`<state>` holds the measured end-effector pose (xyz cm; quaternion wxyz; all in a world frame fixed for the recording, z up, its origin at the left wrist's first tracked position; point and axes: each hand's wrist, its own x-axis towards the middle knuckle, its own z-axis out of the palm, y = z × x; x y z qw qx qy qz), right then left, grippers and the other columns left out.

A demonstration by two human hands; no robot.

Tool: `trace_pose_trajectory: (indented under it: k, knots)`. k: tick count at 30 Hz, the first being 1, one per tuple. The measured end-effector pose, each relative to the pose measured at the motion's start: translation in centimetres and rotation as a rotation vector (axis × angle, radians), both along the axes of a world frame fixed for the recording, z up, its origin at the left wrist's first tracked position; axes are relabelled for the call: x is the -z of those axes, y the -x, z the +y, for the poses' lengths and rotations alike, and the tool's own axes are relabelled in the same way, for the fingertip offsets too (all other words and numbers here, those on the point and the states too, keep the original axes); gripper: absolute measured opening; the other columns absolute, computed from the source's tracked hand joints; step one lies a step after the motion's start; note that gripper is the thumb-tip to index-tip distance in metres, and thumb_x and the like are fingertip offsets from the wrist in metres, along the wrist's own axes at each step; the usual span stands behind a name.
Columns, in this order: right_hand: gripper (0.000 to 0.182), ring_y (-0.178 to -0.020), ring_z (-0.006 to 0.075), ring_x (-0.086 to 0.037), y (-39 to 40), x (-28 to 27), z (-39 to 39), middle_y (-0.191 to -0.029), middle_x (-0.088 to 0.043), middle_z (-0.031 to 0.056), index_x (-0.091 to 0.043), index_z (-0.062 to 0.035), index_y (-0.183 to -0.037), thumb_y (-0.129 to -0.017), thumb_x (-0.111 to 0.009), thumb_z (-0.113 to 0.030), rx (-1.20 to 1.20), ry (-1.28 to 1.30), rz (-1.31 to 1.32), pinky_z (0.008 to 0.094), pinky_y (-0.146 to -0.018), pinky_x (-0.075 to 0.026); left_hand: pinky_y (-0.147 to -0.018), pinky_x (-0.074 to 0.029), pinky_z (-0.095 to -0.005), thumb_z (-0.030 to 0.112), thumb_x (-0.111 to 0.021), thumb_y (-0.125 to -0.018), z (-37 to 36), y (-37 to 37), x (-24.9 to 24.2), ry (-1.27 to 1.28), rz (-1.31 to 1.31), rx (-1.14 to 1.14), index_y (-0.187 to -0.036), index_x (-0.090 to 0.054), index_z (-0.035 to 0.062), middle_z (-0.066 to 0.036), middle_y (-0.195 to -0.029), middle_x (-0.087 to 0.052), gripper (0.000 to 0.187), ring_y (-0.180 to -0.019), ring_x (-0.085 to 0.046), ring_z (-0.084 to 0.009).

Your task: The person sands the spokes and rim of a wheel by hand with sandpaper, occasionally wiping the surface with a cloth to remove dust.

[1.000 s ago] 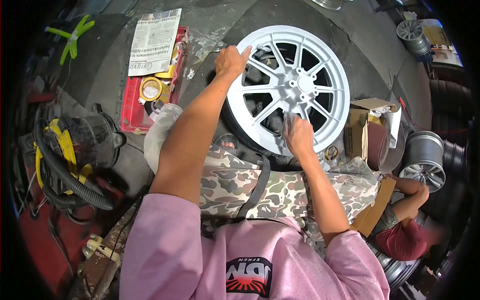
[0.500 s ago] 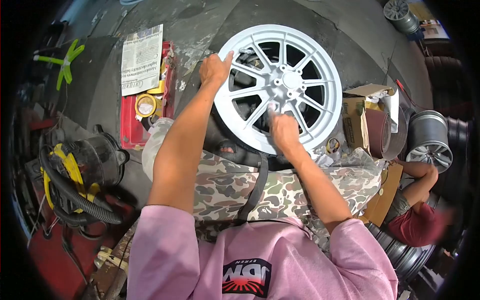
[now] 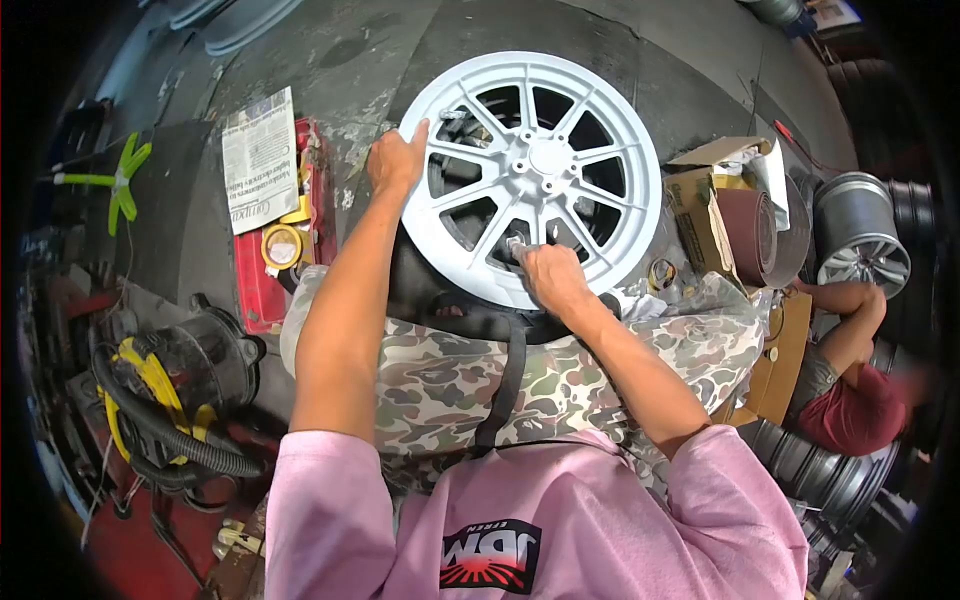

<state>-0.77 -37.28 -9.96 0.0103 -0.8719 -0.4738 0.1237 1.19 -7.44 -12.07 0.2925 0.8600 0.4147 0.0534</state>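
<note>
A pale grey-white multi-spoke wheel (image 3: pixel 548 155) lies face up in front of me, over a dark round support. My left hand (image 3: pixel 396 163) grips its left rim, the thumb on top and the other fingers around the outer edge. My right hand (image 3: pixel 553 277) is over the lower spokes, its fingers closed on a small whitish piece (image 3: pixel 515 243) that looks like folded abrasive paper or cloth. That piece touches a spoke near the opening at the lower left of the hub.
Left: a red tray (image 3: pixel 262 290) with newspaper (image 3: pixel 262 160) and yellow tape (image 3: pixel 282 246), a vacuum (image 3: pixel 205 350) with hose, a green clamp-like object (image 3: pixel 122 184). Right: an open carton (image 3: pixel 696 215), a brown roll (image 3: pixel 748 235), a silver wheel (image 3: pixel 855 220), a seated person in dark red (image 3: pixel 850 415).
The view has shifted, so the wheel appears further left. My right hand has moved with the small piece from near the hub down the spoke toward the rim. My left hand still holds the rim.
</note>
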Motion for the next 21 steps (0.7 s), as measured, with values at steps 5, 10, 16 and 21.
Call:
trace_pose_trajectory:
  k: [5,10,16,21]
  knots:
    - [0.052,-0.062,0.0332,-0.067,-0.5,-2.7,1.5,-0.069,-0.067,0.0167,-0.054,-0.0024,-0.134,-0.083,-0.054,-0.009,0.090,-0.075,-0.090,0.0433,-0.058,-0.053,-0.089,-0.050,-0.0509,0.059,-0.057,-0.088,0.0,-0.1,-0.1,-0.013,-0.006,0.007,-0.101,-0.070,-0.0078,-0.032,-0.103,-0.067,0.070,-0.100,-0.065,-0.0459]
    - [0.045,-0.065,0.0232,-0.068,0.5,-0.8,1.9,-0.071,-0.068,0.0083,-0.060,0.0032,-0.125,-0.083,-0.055,-0.013,0.007,-0.034,-0.237,0.0346,-0.057,-0.051,-0.090,-0.050,-0.0507,0.059,-0.056,-0.088,0.2,0.0,-0.3,-0.024,0.033,0.010,-0.103,-0.069,-0.0088,-0.033,-0.105,-0.066,0.071,-0.102,-0.064,-0.0467]
    - [0.029,-0.063,0.0246,-0.067,0.7,-2.6,1.6,-0.067,-0.066,0.0104,-0.066,0.0018,-0.105,-0.083,-0.055,-0.014,0.053,-0.084,-0.164,0.0362,-0.056,-0.050,-0.092,-0.049,-0.0514,0.060,-0.055,-0.088,0.1,0.0,-0.2,-0.030,0.026,0.004,-0.104,-0.069,-0.0090,-0.034,-0.106,-0.065,0.072,-0.104,-0.063,-0.0475]
    - [0.020,-0.059,0.0267,-0.067,-0.4,-1.4,1.9,-0.065,-0.066,0.0116,-0.068,-0.0010,-0.094,-0.082,-0.056,-0.013,0.055,-0.096,-0.195,0.0382,-0.055,-0.052,-0.091,-0.049,-0.0518,0.061,-0.055,-0.088,-0.1,-0.1,-0.5,-0.028,0.016,-0.004,-0.103,-0.069,-0.0088,-0.034,-0.105,-0.066,0.073,-0.103,-0.063,-0.0478]
